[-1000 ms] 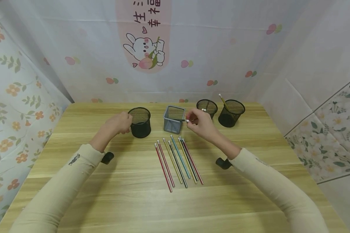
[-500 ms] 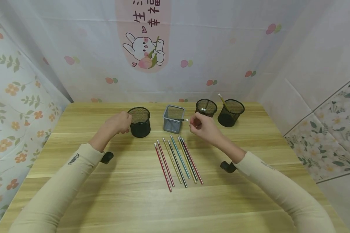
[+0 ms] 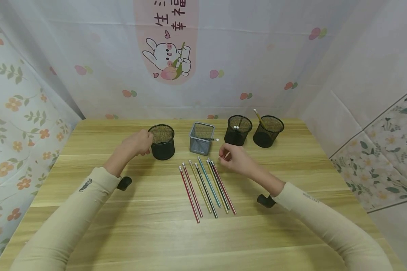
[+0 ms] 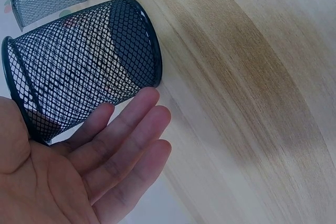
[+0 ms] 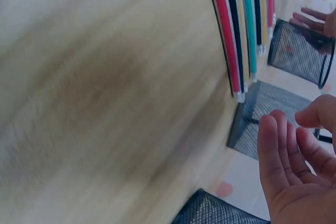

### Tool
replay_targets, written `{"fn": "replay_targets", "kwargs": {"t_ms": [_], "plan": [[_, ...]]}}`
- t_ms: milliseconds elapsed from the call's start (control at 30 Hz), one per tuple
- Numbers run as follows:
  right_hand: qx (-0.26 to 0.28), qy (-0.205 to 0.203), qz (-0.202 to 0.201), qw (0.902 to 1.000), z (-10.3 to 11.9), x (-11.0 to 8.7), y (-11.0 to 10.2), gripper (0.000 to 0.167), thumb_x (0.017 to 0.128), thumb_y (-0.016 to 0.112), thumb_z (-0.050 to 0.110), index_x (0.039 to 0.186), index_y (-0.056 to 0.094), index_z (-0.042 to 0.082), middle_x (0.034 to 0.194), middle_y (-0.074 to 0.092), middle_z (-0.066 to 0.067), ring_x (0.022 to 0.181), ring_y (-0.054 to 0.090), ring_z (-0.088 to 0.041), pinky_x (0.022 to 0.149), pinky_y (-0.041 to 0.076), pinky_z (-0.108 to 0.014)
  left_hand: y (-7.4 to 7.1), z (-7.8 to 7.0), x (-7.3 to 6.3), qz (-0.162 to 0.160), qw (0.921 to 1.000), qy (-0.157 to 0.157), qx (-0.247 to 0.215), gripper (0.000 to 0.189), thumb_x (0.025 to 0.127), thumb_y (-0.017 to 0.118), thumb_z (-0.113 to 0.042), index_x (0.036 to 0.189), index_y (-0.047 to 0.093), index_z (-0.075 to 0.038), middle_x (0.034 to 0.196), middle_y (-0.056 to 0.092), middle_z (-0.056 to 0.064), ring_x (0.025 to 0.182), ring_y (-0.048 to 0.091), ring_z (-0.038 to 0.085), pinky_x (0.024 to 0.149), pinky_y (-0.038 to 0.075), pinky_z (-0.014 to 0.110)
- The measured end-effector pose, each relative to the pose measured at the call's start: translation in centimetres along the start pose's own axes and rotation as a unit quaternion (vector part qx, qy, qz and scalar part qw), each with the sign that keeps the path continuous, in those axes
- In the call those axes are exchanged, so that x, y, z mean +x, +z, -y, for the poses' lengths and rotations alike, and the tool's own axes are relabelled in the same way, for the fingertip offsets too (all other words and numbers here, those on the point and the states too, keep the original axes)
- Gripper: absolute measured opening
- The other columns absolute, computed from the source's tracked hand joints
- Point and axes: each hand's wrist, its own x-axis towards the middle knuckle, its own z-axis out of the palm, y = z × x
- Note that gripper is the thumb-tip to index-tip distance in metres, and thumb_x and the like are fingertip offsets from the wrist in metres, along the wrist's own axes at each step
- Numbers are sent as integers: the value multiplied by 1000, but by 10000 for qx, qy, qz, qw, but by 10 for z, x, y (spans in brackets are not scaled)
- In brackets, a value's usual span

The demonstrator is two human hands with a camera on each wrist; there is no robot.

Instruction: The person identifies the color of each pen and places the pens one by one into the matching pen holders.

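Note:
My left hand (image 3: 138,143) rests beside a black round mesh pen cup (image 3: 167,150), touching its left rim. In the left wrist view its fingers (image 4: 137,135) lie relaxed and nearly straight along the cup's side. My right hand (image 3: 235,158) hovers above the table near the tops of the pencils, holding nothing, fingers loosely bent and the thumb apart from them in the right wrist view. Behind it, a grey square mesh pen holder (image 3: 199,146) holds a tilted black pencil (image 3: 213,139), its white eraser end sticking out over the right rim.
Several pencils (image 3: 207,188) in red, gold, black and blue lie side by side on the wooden table (image 3: 139,233), eraser ends away from me. At the back right stand a black cup (image 3: 235,138) with white-tipped pencils and another black cup (image 3: 265,139) with a gold pencil (image 3: 259,117).
My right hand let go of the black pencil, which stays leaning in the grey holder. The hand then moved back towards the loose pencils. My left hand has stayed at the cup.

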Motion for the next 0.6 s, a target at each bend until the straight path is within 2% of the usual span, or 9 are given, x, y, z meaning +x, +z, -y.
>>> {"fn": "replay_targets", "kwargs": {"t_ms": [300, 600], "plan": [[-282, 311, 558, 9976, 2, -3, 11, 9, 88, 69, -2, 89, 63, 5, 79, 64, 0, 73, 61, -13, 66, 51, -31, 0, 0, 0, -9, 10000, -4, 21, 51, 110, 18, -23, 107, 62, 3, 88, 67, 16, 61, 51, 23, 55, 44, 33], [-482, 805, 849, 9920, 4, -7, 19, 13, 87, 72, 0, 78, 64, 5, 68, 61, 1, 57, 55, -11, 54, 46, -27, 1, 0, 0, -8, 10000, 81, 33, 49, 110, 18, -20, 121, 58, 6, 85, 65, 15, 58, 46, 21, 53, 40, 31]]}}
